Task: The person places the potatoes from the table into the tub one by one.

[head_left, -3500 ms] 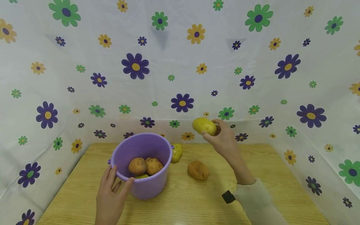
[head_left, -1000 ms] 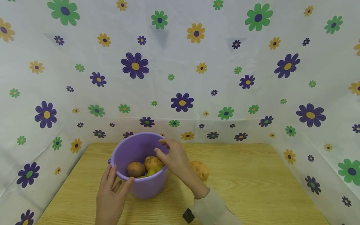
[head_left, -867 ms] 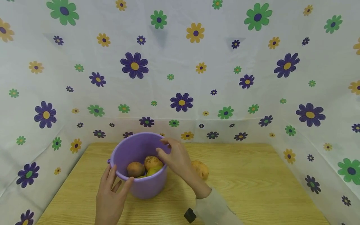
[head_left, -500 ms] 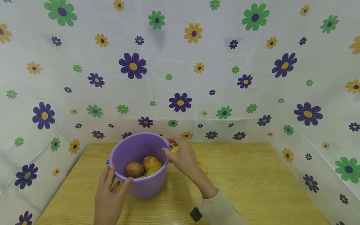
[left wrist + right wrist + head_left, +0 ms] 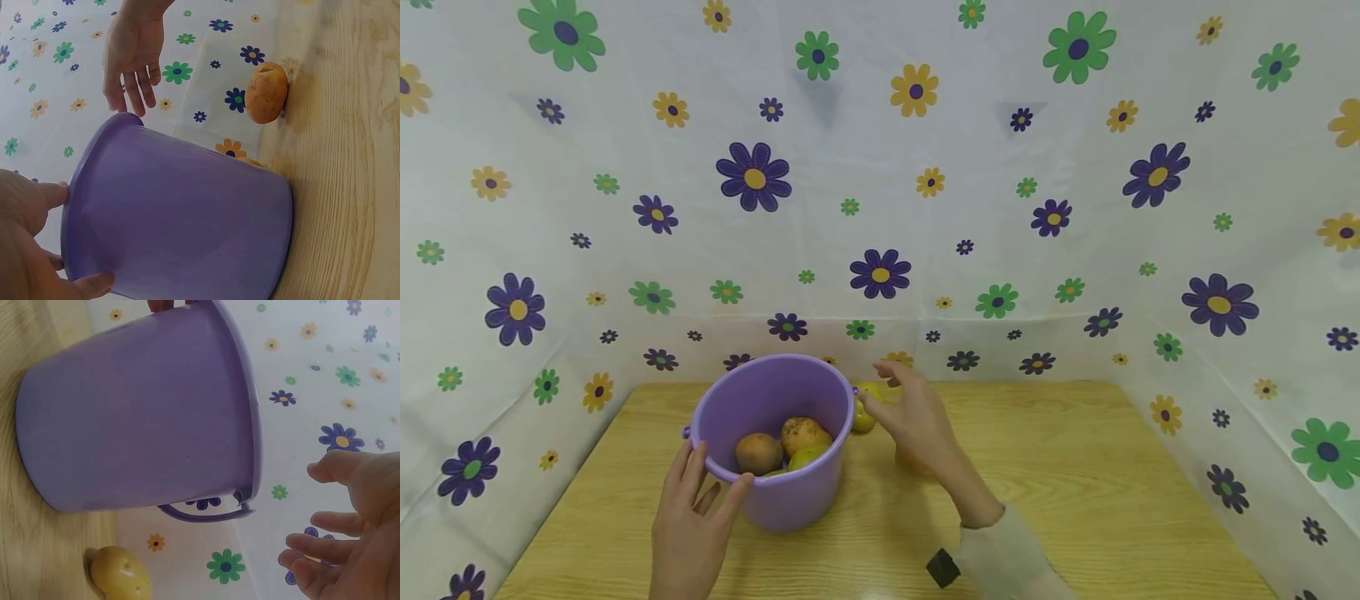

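A purple bucket (image 5: 775, 500) stands upright on the table, with several brown and yellow potatoes (image 5: 758, 454) lying inside. My left hand (image 5: 692, 525) rests on its near left rim, fingers fairly straight along the outside and thumb on the edge. To the right of the bucket, my right hand (image 5: 917, 421) hovers with nothing in it, fingers loosely bent and thumb apart. Below that hand lies a brown potato (image 5: 266, 92), mostly covered by the hand in the head view. Behind the bucket's right side sits a yellow potato (image 5: 865, 410), partly hidden.
The bucket's purple handle (image 5: 203, 517) hangs down on the far side. A wooden table (image 5: 1075, 483) reaches back to a white cloth (image 5: 970, 283) with printed flowers, which also rises at both sides. A small black block (image 5: 942, 568) is attached at the right sleeve.
Earlier the right hand held a yellow potato in the air; then it was empty over the bucket's rim, with a yellow potato showing inside. Since then it has moved right. The left hand stayed.
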### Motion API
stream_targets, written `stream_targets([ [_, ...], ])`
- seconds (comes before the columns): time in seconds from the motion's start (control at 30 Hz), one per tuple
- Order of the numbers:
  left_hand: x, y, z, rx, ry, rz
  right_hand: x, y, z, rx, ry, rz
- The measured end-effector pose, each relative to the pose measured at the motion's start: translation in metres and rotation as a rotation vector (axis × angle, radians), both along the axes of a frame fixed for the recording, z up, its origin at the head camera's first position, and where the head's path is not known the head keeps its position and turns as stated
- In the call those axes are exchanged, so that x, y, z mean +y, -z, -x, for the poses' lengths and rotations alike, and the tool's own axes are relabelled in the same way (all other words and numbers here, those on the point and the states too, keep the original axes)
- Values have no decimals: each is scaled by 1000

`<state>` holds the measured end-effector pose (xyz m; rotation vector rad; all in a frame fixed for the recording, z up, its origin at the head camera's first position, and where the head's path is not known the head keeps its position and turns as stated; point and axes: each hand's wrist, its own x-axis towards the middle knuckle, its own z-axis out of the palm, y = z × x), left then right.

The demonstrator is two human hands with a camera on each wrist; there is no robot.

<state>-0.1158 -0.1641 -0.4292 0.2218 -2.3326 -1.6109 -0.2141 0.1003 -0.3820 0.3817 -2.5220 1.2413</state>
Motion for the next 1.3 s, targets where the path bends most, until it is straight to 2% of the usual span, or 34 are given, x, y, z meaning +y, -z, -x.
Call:
stream_targets([
  [0.23,0,0,0,2,2,-7,12,3,3,39,10,1],
  [0.53,0,0,0,22,2,12,30,3,2,-8,54,-20],
  [0.97,0,0,0,17,2,27,60,8,3,-15,84,-44],
  [1.3,0,1,-1,49,-16,32,82,10,1,-20,96,-33],
])
